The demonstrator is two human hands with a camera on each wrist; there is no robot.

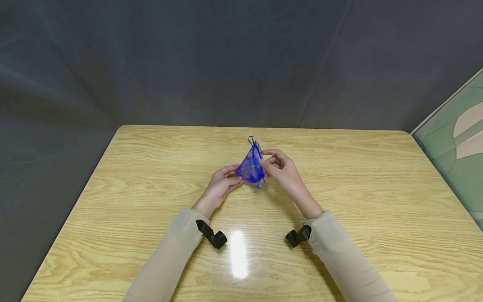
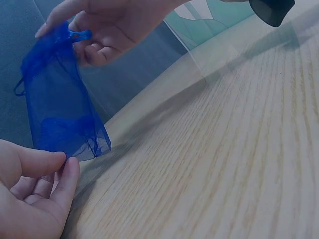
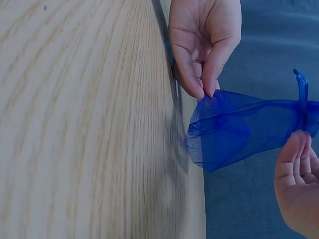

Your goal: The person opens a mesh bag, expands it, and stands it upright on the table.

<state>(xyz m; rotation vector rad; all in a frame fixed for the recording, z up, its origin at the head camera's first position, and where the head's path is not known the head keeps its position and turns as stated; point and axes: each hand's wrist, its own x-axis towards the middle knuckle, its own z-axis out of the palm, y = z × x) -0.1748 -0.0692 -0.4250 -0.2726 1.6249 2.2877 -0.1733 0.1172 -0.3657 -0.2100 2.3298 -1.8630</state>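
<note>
A sheer blue drawstring pouch (image 1: 250,167) is held up over the table between both hands. My left hand (image 1: 223,184) pinches its bottom corner between thumb and fingers, plainly seen in the left wrist view, where the pouch (image 2: 62,99) stretches up to the other hand. My right hand (image 1: 284,173) pinches the mouth end near the drawstring. In the right wrist view a drawstring loop (image 3: 301,87) sticks out beside the right fingertips (image 3: 299,142). Something darker blue shows through the mesh near the bottom; whether it is folded fabric or an item inside, I cannot tell.
The wooden table (image 1: 151,159) spreads around both hands, its far edge behind the pouch. A dark grey curtain (image 1: 211,63) hangs beyond it, and a green patterned panel (image 1: 460,147) stands at the right. Each sleeve cuff carries a black wrist camera (image 1: 216,239).
</note>
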